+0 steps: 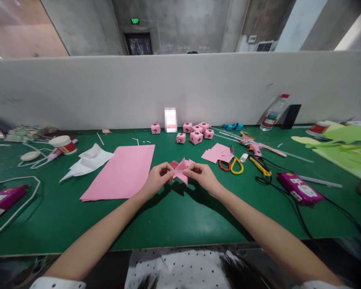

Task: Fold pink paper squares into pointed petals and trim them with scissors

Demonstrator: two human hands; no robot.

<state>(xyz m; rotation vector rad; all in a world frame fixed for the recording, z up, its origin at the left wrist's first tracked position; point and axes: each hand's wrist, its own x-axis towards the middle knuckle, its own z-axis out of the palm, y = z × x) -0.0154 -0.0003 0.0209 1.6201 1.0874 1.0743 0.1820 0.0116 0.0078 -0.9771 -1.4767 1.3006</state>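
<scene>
A small folded piece of pink paper (180, 169) is held just above the green table (174, 224) in the middle. My left hand (158, 178) pinches its left side with the fingers closed. On the other side, my right hand (202, 176) pinches its right edge. A large flat pink sheet (122, 172) lies directly left of my left hand. Several finished pink paper cubes (195, 133) sit farther back near the white partition. A few pink paper squares (218, 153) lie to the right of my right hand.
Red and yellow scissors (232, 165), a pink glue gun (254, 147), a yellow utility knife (261, 166) and a magenta power strip (299, 188) lie to the right. White crumpled paper (88, 160), a cup (63, 144) and another power strip (4, 198) are left. Green paper (345, 154) and a bottle (273, 113) sit far right.
</scene>
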